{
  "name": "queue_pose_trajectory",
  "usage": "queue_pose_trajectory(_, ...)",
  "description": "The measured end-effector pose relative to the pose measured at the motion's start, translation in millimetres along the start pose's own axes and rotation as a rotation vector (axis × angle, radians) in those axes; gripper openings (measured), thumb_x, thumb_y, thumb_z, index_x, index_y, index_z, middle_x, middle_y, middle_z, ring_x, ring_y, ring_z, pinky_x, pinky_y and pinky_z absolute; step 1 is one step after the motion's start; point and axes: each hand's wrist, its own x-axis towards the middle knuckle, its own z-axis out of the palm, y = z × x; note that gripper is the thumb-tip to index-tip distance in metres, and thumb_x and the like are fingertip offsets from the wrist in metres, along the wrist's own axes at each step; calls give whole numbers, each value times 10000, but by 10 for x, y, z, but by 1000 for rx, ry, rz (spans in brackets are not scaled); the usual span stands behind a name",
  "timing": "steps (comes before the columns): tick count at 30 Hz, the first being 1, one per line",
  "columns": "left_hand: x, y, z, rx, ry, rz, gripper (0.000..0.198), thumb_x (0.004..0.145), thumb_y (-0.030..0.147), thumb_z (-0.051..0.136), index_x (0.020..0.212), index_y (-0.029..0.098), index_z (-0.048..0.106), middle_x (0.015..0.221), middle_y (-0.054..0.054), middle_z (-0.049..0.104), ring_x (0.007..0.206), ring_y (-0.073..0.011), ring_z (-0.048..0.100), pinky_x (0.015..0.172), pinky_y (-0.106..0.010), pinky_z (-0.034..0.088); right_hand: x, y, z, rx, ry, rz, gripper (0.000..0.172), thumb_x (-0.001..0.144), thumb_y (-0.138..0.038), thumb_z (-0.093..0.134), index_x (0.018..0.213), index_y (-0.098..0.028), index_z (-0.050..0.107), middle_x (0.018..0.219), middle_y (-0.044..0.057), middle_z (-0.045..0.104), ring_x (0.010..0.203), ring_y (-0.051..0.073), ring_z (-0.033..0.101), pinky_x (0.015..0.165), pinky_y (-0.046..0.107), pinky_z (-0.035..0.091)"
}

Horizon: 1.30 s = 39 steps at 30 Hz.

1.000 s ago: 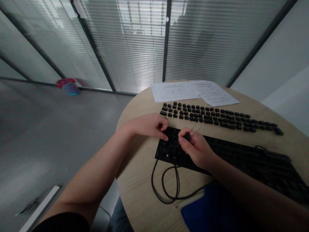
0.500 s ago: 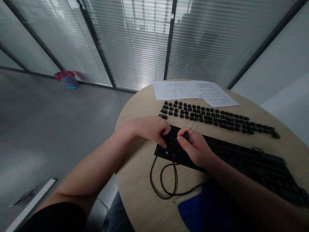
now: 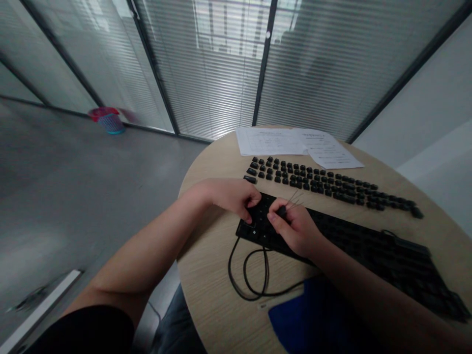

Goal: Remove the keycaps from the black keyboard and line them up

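Note:
A black keyboard [image 3: 354,241] lies across a round wooden table [image 3: 214,285]. My left hand [image 3: 232,196] rests on the keyboard's left end, fingers curled down onto it; I cannot see whether they hold anything. My right hand [image 3: 295,228] is closed on a small black keycap puller [image 3: 283,211] whose thin wires stick up toward the far side. Loose black keycaps [image 3: 324,182] lie in rows beyond the keyboard.
Two printed sheets [image 3: 291,142] lie at the table's far edge. The keyboard's black cable [image 3: 250,275] loops near the front edge beside a blue cloth [image 3: 302,319]. A glass partition with blinds stands behind; a small basket [image 3: 108,120] sits on the floor at left.
My left hand has slid from the keyboard's top corner down onto its left end. My right hand has shifted slightly left with the puller. The view has drifted a little.

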Motion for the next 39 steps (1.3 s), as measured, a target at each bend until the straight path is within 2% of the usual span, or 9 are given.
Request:
queue_pose_trajectory(9, 11, -173, -19, -121, 115, 100, 313, 781, 321, 712, 659, 214, 445, 569, 68, 417, 570, -119, 380, 578, -299, 264, -4, -26, -14, -97, -8, -30, 157, 935, -295, 602, 798, -219, 590, 535, -48, 533, 461, 124, 467, 495, 261, 313)
queue_pose_trajectory(18, 76, -194, 19, -107, 78, 82, 319, 727, 295, 769, 649, 219, 469, 564, 73, 440, 583, -130, 398, 590, -301, 272, 2, -21, -8, -71, -47, 5, 182, 963, -317, 567, 802, -232, 563, 534, -46, 525, 470, 134, 473, 505, 268, 324)
queue_pose_trajectory(31, 84, -205, 36, -135, 101, 102, 320, 711, 294, 772, 630, 215, 473, 549, 78, 432, 571, -126, 390, 594, -305, 260, 10, -77, -2, -236, -135, -87, 168, 922, -298, 625, 774, -225, 595, 528, -34, 558, 452, 132, 480, 509, 274, 307)
queue_pose_trajectory(35, 83, -204, 29, -127, 97, 97, 312, 718, 313, 766, 640, 213, 481, 562, 74, 445, 573, -125, 401, 591, -298, 269, 3, -87, 9, -258, -162, -125, 220, 935, -322, 617, 745, -216, 587, 629, 5, 644, 469, 124, 493, 513, 281, 312)
queue_pose_trajectory(39, 77, -190, 23, -114, 88, 79, 311, 721, 300, 766, 650, 217, 475, 559, 76, 436, 575, -127, 396, 595, -301, 267, -9, -76, -2, -201, -111, -99, 194, 933, -316, 613, 764, -222, 589, 585, -15, 614, 452, 124, 489, 505, 275, 323)
